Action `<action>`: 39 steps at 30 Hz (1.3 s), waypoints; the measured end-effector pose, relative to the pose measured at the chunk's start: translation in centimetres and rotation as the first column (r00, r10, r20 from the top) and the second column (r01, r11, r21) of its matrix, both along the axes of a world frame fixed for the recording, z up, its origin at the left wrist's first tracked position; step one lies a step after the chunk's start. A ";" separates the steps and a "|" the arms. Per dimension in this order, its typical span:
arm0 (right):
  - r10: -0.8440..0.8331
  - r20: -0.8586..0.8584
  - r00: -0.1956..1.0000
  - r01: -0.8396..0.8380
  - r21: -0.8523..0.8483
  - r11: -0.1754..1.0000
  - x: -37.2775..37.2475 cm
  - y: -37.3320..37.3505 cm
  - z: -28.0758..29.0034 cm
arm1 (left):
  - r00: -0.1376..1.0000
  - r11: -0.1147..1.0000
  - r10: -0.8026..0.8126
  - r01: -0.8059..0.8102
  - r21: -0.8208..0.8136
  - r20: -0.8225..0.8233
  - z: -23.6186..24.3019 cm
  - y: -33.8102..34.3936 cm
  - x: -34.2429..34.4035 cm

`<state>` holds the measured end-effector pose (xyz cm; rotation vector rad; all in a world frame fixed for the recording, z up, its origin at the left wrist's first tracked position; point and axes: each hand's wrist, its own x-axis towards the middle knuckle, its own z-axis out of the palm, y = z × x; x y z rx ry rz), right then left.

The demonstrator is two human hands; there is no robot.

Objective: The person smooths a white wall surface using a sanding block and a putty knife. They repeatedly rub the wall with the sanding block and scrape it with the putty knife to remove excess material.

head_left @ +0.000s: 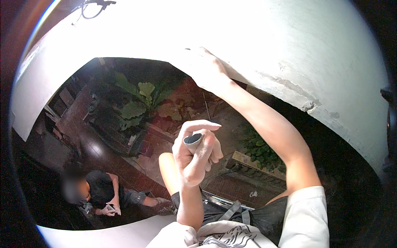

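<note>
Handle grey, tube-like | L hand grip clamped round it, end up, close to chest | R hand fingers flat on white wall edge, prob. bracing | other person crouched below on brick floor.

Left hand hides most of the grey tube.

Brick ground far below bears leafy plants and a crouching person.

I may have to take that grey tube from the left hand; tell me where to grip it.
Grip the open grey end of the tube where it sticks up past the thumb. The left hand wraps the lower part, so come from above, probably with a pinch.
</note>
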<state>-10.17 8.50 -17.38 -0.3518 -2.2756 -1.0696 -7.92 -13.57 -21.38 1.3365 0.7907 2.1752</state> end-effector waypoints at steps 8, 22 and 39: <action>-0.051 0.104 0.993 0.048 0.027 0.998 7.4 0.4 0.0 | 0.986 0.986 -0.010 -0.017 -0.167 -0.164 1.0 0.2 0.9; -0.249 0.162 0.955 0.223 0.159 0.962 2.3 1.3 -0.7 | 0.961 0.939 -0.270 0.249 -0.238 -0.060 -0.6 0.8 2.7; -0.347 -0.292 0.892 0.341 -0.072 0.937 26.3 1.2 -2.7 | 0.968 0.931 -0.251 0.247 -0.267 0.020 -2.5 1.8 3.7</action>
